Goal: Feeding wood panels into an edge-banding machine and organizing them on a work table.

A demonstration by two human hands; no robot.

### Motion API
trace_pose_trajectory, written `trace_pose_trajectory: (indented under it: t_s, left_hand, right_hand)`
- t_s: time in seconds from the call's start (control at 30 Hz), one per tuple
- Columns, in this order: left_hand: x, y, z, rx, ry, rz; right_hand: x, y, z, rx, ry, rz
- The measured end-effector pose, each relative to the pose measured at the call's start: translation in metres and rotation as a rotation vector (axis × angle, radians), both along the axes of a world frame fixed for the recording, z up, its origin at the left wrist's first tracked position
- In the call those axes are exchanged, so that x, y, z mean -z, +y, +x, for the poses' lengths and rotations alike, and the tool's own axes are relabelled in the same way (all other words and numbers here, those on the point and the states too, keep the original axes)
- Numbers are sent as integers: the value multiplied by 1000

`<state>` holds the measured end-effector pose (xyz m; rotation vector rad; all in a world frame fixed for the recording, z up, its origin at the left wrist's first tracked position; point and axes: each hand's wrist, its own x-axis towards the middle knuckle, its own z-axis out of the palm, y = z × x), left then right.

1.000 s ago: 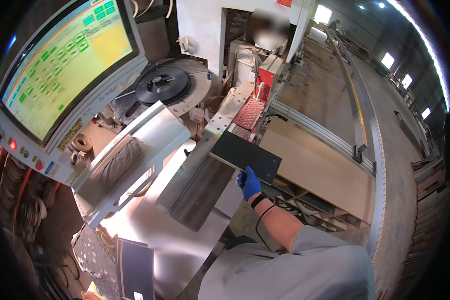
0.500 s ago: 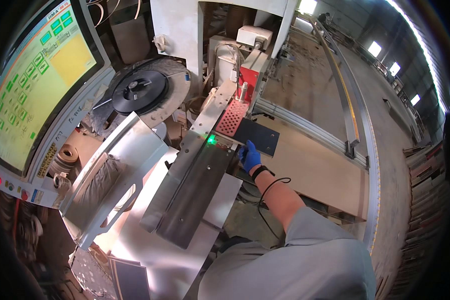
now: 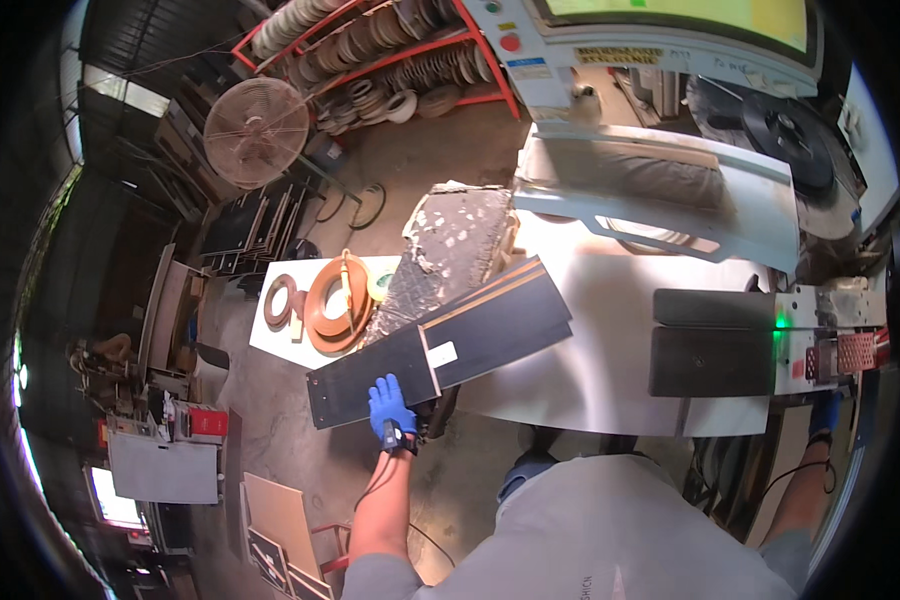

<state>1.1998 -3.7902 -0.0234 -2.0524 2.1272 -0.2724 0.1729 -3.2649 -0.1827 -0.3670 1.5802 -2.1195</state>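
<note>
My left hand (image 3: 391, 408) wears a blue glove and lies with its fingers stretched out on a dark panel (image 3: 355, 381), close to the panel's near edge. This panel sits at the left end of several stacked dark panels (image 3: 505, 325), which show light-brown edges and a small white label (image 3: 442, 353). At the far right, my right hand (image 3: 823, 412), also in blue, is beside the machine's perforated red guard (image 3: 838, 358). Its fingers are hidden, so its hold cannot be made out. Left of the guard are the machine's dark feed plates (image 3: 712, 345) and a green light.
A worn, paint-flecked block (image 3: 455, 235) stands behind the panels. Rolls of brown edging (image 3: 336, 305) lie on a white board to its left. Beyond are a standing fan (image 3: 256, 133), a red rack (image 3: 480, 60) of coils and the control screen's housing (image 3: 620, 50). A pale sheet (image 3: 610, 370) covers the middle surface.
My view has swung left, away from the machine. My left hand has come into sight on a dark panel. My right hand, earlier at a dark board by the red guard, remains near the machine.
</note>
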Motion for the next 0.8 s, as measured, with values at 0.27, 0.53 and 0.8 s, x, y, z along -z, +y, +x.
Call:
trace_pose_trajectory:
  t_s: [0.27, 0.53, 0.8]
  left_hand:
    - [-17, 6, -12, 151, 71, -41]
    - [-177, 16, -23, 536, 314, -50]
    - [-289, 5, -61, 468, 1259, 106]
  right_hand:
    - [92, -32, 263, -43, -220, 212]
    - [-73, -225, 543, -651, -57, 577]
    - [-209, -357, 637, -865, -44, 389]
